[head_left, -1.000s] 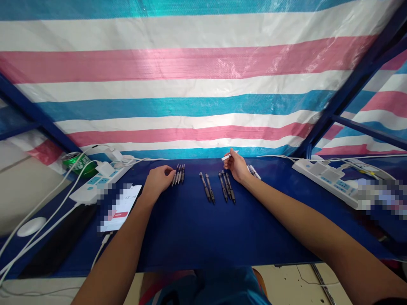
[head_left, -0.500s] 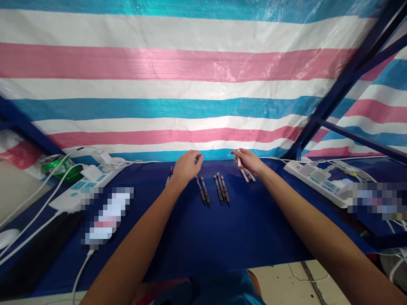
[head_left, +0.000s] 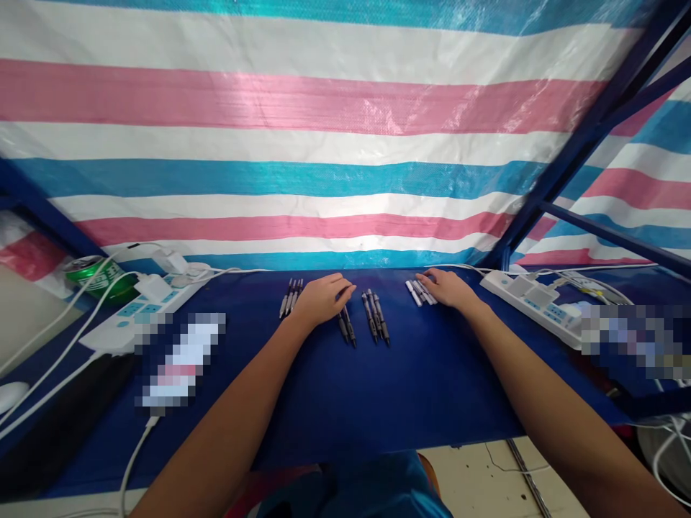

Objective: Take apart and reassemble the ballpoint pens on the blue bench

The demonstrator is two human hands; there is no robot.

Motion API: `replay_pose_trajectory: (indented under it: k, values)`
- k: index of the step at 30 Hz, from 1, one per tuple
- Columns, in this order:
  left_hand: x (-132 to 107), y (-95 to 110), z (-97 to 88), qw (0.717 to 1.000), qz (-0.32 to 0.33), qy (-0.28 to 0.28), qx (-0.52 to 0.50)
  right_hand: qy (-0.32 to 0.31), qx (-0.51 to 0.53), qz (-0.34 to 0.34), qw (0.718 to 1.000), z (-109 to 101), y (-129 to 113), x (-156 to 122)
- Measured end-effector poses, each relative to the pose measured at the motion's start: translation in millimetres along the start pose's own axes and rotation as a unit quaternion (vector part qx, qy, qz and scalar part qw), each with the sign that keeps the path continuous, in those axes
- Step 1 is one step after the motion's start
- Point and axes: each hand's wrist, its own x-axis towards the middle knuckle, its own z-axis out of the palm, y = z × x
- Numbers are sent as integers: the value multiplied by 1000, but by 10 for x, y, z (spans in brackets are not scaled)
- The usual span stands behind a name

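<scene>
My left hand [head_left: 324, 298] is low over the table, its fingers curled in. It covers the upper ends of a pair of dark pens [head_left: 348, 329]; whether the fingertips grip one is hidden. On the right, my right hand [head_left: 447, 289] rests with bent fingers at the top of a group of white pens [head_left: 419, 293], closed on one of them. Between my hands lies a row of several dark grey pens [head_left: 376, 316]. To the left of my left wrist are several slim grey pens [head_left: 290, 298], partly behind the hand.
A dark blue tabletop [head_left: 324, 396] carries a white power strip [head_left: 116, 327] with plugs on the left and another power strip [head_left: 534, 306] on the right. A green can [head_left: 102, 279], a blurred phone [head_left: 183, 363] and white cables lie leftward. Striped sheeting [head_left: 324, 144] hangs behind.
My right hand has lowered to the table with the white pen, bringing it to the other white pens. My left hand has moved down and slightly right, over the dark pens, uncovering the slim grey ones.
</scene>
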Motion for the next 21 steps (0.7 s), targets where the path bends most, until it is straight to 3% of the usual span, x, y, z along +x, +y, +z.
replay_pose_trajectory:
  k: [4,8,11,15,17,21]
  values:
    - [-17,-24,3,1000,-16,-11,20,11,-16,17,1000,-6,-6,-36]
    - [-25,-38,31,1000,-23,-12,16,76,-42,30,996,-36,-126,-117]
    - [-26,-34,58,1000,-20,-13,2,109,4,-96,989,-54,-359,-242]
    - [-29,-9,88,1000,-4,-24,-19,82,74,-352,929,-4,-786,-443]
    - [-30,7,102,999,-2,-25,-32,57,89,-404,909,55,-961,-522]
    - [-31,32,135,998,-12,-24,-58,-8,107,-400,910,171,-1086,-598]
